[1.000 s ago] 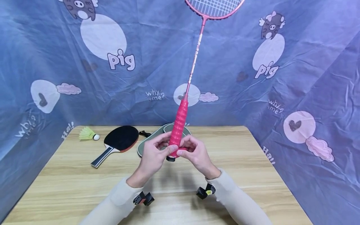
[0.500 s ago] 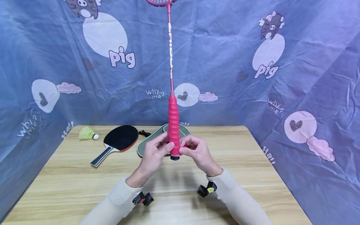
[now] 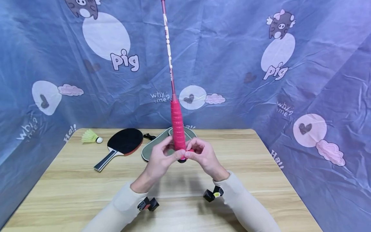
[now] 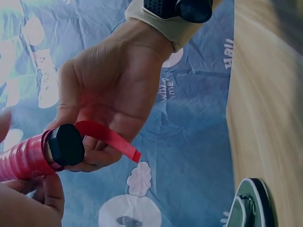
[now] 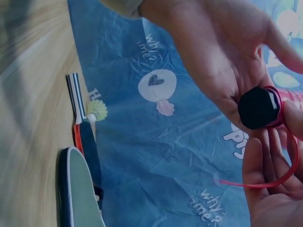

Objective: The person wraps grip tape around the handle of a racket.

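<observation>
A badminton racket stands nearly upright in the head view, tilted slightly left, its strung head out of frame. Its handle is wrapped in ridged pink-red grip tape. My left hand grips the handle near its butt, with the thumb across the front. My right hand pinches the tape beside the butt. In the left wrist view a loose tail of the grip tape hangs past the right hand's fingers, next to the black end cap. The tail curves below the end cap in the right wrist view.
On the wooden table lie a yellow shuttlecock, a black table tennis bat, a small black item and a green case, partly behind the hands. Blue printed cloth hangs around the table.
The racket has swung from leaning right to leaning slightly left, and its strung head has left the frame. The handle has turned between my hands, which stay nearly in place.
</observation>
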{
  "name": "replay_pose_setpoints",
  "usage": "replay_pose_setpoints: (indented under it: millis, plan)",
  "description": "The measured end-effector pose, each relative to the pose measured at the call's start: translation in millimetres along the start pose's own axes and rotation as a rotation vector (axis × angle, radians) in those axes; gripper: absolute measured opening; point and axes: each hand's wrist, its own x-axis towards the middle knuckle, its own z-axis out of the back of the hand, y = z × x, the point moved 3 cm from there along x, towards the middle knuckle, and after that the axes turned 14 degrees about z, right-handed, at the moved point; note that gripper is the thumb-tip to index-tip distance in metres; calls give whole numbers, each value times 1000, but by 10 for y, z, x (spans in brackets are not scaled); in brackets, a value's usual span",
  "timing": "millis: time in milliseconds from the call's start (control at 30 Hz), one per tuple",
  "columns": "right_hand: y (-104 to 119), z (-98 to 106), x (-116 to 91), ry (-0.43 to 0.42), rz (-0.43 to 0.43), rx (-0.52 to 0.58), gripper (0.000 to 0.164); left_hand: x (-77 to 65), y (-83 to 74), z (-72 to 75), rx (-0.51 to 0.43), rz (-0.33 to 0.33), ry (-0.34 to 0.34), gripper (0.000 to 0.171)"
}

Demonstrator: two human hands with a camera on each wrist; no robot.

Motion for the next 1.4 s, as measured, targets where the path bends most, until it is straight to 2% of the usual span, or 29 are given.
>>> replay_pose_setpoints:
  millis: [100, 167, 267, 400, 467, 567, 700, 867, 1067, 1200, 1400]
  plan:
    - [24, -24, -1, 20, 13, -29, 21, -6, -18, 14, 135, -26, -81, 38]
    - [33, -34, -5, 35, 11, -24, 23, -14, -29, 29, 168, -41, -104, 37]
    - [38, -23, -6, 45, 6, -19, 22, -31, -50, 54, 122, -45, -92, 38]
    - [63, -4, 7, 25, 15, -45, 20, -45, -66, 71, 8, -27, -48, 44]
    - [74, -6, 6, 10, 30, -64, 19, -54, -65, 69, -19, -8, -40, 46]
    - [86, -31, 2, -3, 45, -77, 27, -65, -63, 60, -58, 14, -34, 45]
    - [66, -39, -6, 5, 16, -74, 32, -64, -36, 50, -108, 30, -25, 44]
    - [12, -12, -19, 46, -19, -46, 24, -59, -6, 39, -115, -4, 8, 43]
    - [-5, 2, -16, 53, -16, 34, 29, -23, -1, 40, -144, -50, 83, 44]
    - [30, -12, -14, 29, 16, 2, 26, -7, -2, 37, -91, -36, 92, 41]
    - [47, -44, -10, 16, 33, -30, 26, -1, -26, 36, 126, -34, -44, 40]
